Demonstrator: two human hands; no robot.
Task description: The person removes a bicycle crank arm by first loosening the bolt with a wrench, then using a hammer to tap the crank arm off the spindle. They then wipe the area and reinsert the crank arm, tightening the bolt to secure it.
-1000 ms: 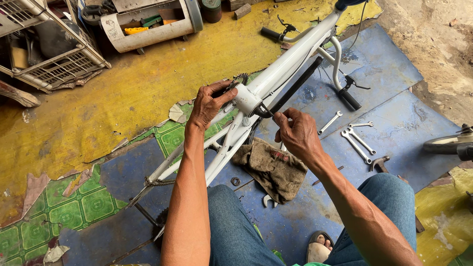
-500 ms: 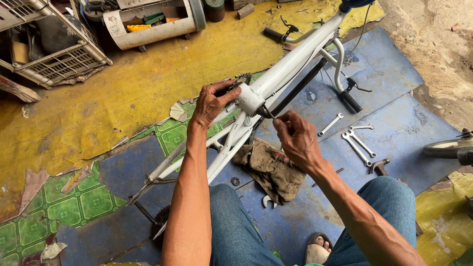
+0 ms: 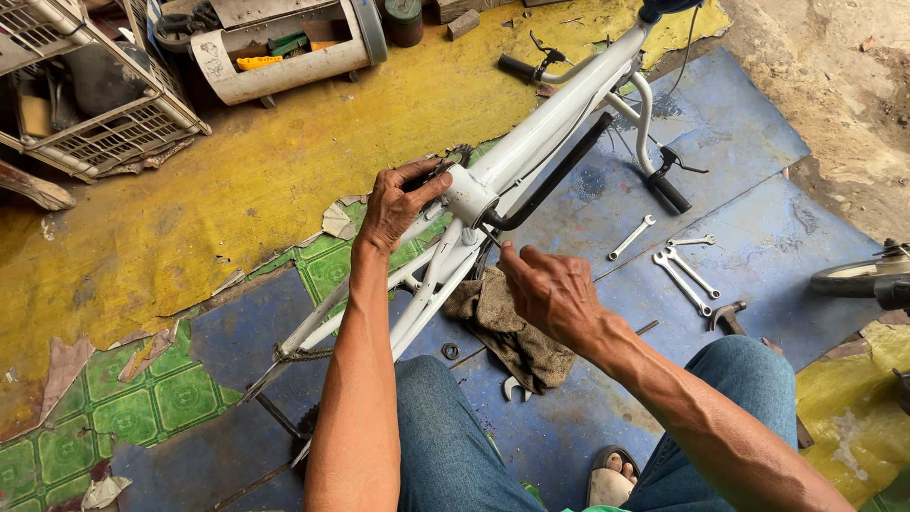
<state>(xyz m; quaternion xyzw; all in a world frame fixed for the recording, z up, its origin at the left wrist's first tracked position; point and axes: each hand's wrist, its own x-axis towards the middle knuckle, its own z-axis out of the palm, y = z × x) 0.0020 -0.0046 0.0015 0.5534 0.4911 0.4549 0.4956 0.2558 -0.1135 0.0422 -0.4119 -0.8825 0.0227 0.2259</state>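
A white bicycle frame (image 3: 559,118) lies upside down on the floor, its handlebar (image 3: 654,171) at the far end. My left hand (image 3: 396,201) grips the far side of the bottom bracket shell (image 3: 469,194), where a dark toothed part shows. My right hand (image 3: 550,289) pinches a small thin tool (image 3: 490,237) just below the shell, beside the black crank arm (image 3: 555,175). A dirty rag (image 3: 502,327) lies under the frame.
Several spanners (image 3: 678,270) and a hammer (image 3: 728,318) lie on the blue mat to the right. A washer (image 3: 449,351) sits near my knee. A white tub of tools (image 3: 284,47) and wire crates (image 3: 85,104) stand at the back left. A wheel (image 3: 867,275) pokes in at right.
My right hand has dropped slightly and come closer to the shell with the thin tool. The left hand keeps its hold on the shell.
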